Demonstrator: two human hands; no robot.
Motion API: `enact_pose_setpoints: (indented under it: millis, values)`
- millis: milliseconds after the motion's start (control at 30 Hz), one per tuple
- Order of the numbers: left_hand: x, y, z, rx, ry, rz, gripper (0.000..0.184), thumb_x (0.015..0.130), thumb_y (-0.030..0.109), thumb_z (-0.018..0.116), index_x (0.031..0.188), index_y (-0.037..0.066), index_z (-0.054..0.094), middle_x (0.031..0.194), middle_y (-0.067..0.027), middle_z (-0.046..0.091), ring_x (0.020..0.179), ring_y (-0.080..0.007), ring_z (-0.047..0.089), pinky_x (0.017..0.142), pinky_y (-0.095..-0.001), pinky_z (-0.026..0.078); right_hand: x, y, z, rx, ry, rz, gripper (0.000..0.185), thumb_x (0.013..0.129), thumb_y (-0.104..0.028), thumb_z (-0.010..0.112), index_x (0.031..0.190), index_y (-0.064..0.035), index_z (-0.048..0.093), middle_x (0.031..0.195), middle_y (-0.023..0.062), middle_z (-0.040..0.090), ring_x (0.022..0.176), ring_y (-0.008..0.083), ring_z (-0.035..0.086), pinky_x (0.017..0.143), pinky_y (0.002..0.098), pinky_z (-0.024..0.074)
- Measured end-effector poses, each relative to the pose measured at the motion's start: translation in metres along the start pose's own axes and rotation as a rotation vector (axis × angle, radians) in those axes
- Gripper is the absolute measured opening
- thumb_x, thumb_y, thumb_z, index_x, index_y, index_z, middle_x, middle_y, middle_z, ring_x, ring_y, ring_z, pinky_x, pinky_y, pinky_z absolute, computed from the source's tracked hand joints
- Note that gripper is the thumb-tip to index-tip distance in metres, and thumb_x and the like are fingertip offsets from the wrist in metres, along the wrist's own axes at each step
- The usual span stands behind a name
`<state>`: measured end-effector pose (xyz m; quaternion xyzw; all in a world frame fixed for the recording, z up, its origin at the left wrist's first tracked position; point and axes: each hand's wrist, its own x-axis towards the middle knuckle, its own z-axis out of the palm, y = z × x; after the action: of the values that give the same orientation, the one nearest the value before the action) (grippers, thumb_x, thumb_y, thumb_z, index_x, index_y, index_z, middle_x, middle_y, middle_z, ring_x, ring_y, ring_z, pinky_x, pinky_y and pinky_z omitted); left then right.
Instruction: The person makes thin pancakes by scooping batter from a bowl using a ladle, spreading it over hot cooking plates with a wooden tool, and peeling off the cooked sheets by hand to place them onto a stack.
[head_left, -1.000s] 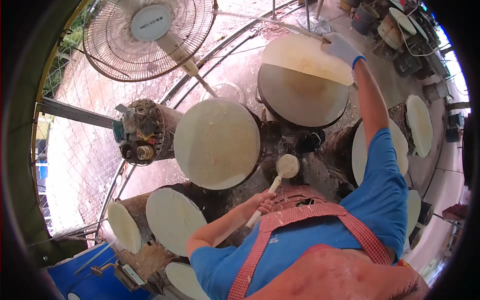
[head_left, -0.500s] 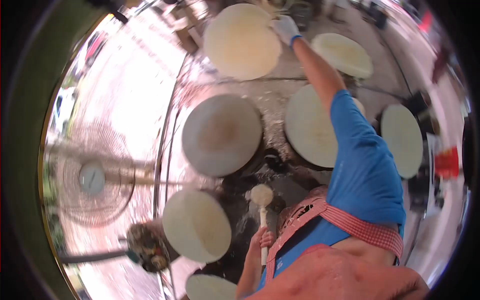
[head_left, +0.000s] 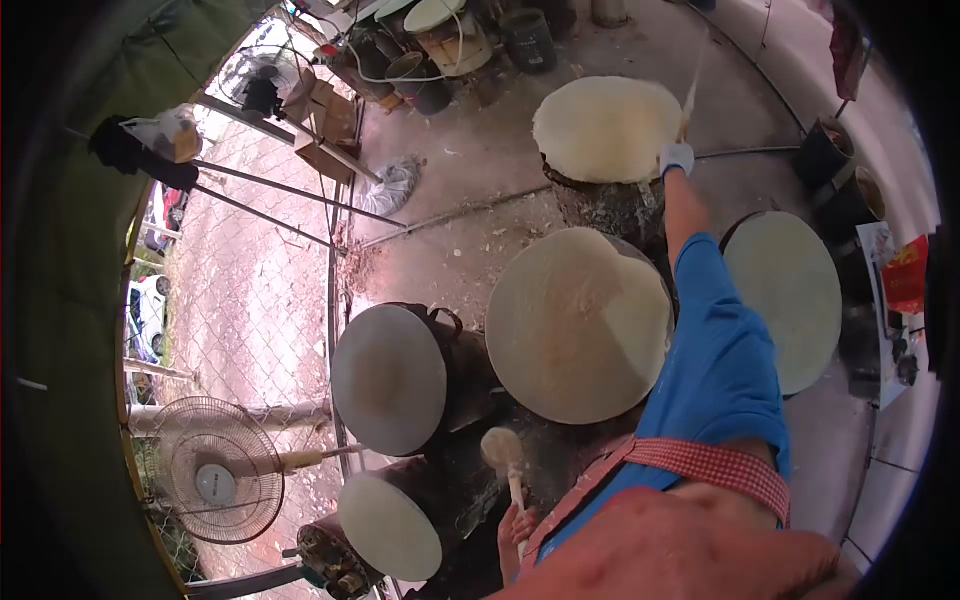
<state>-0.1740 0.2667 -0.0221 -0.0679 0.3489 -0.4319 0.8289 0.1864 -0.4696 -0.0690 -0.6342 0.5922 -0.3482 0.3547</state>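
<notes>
My right hand (head_left: 677, 158), in a white glove with a blue cuff, reaches far forward, closed on a long thin spatula (head_left: 690, 98) whose blade is smeared by motion. Beside it is a round, pale sheet of batter (head_left: 605, 130) on a drum-like stove (head_left: 605, 210). Low in the view, my bare left hand (head_left: 518, 527) grips the handle of a ladle (head_left: 502, 450), its round head coated in pale batter. Close to the ladle lie a bare grey griddle (head_left: 388, 380) and two pale coated rounds, one large (head_left: 580, 325) and one smaller (head_left: 390, 527).
Another pale round (head_left: 783, 300) stands at right. Buckets (head_left: 450, 45) and dark bins (head_left: 825, 150) stand at the back and right. A fan (head_left: 215, 480) is at left by a wire fence (head_left: 250, 320). A plastic bag (head_left: 390, 185) lies on the floor.
The view has swung, bringing the back buckets into sight and shifting the stoves in the picture. My gloved hand has moved right and down in the picture; the spatula now shows. The ladle stays in my left hand.
</notes>
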Motion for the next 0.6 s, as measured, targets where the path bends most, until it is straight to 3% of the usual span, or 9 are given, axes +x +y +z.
enact_pose_setpoints:
  millis: [67, 200, 267, 367, 600]
  values:
    - [0.001, -0.009, -0.005, 0.011, -0.018, 0.042, 0.035, 0.093, 0.023, 0.038, 0.128, 0.018, 0.040, 0.071, -0.0085, 0.046, 0.039, -0.0062, 0.031, 0.031, -0.0188, 0.029, -0.010, -0.003, -0.013, -0.023, -0.093, 0.174, 0.036, 0.072, -0.029, 0.053, 0.088, 0.0023, 0.063, 0.085, 0.0214, 0.063, 0.074, 0.0290, 0.064, 0.062, 0.0375, 0.0490]
    - [-0.001, -0.019, -0.012, -0.020, 0.000, 0.105, 0.030, 0.092, 0.025, 0.040, 0.121, 0.016, 0.042, 0.068, -0.0060, 0.044, 0.039, -0.0059, 0.031, 0.032, -0.0189, 0.029, 0.022, 0.037, 0.018, -0.022, -0.191, 0.173, 0.040, 0.073, -0.031, 0.052, 0.091, 0.0021, 0.062, 0.089, 0.0215, 0.063, 0.081, 0.0305, 0.063, 0.068, 0.0393, 0.0483]
    - [0.000, -0.020, -0.018, -0.022, -0.016, 0.108, 0.029, 0.092, 0.026, 0.040, 0.118, 0.014, 0.044, 0.066, -0.0048, 0.043, 0.039, -0.0057, 0.031, 0.032, -0.0189, 0.029, 0.019, 0.040, 0.008, -0.206, -0.228, 0.054, 0.042, 0.072, -0.034, 0.052, 0.093, 0.0021, 0.062, 0.093, 0.0232, 0.061, 0.088, 0.0326, 0.060, 0.072, 0.0415, 0.0469]
    - [-0.002, -0.020, -0.026, -0.036, -0.048, 0.104, 0.027, 0.091, 0.027, 0.041, 0.113, 0.012, 0.046, 0.064, -0.0029, 0.041, 0.039, -0.0055, 0.031, 0.033, -0.0190, 0.030, -0.046, -0.009, -0.067, -0.418, -0.207, -0.169, 0.044, 0.073, -0.038, 0.053, 0.093, 0.0013, 0.062, 0.095, 0.0242, 0.059, 0.092, 0.0361, 0.057, 0.075, 0.0435, 0.0454]
    - [-0.036, -0.037, -0.064, -0.087, -0.245, 0.026, 0.027, 0.090, 0.030, 0.044, 0.101, 0.007, 0.051, 0.059, 0.0015, 0.038, 0.039, -0.0049, 0.030, 0.034, -0.0191, 0.030, -0.178, -0.063, -0.133, -0.333, -0.545, -0.581, 0.047, 0.075, -0.043, 0.055, 0.097, -0.0006, 0.059, 0.096, 0.0217, 0.060, 0.093, 0.0363, 0.055, 0.076, 0.0442, 0.0428]
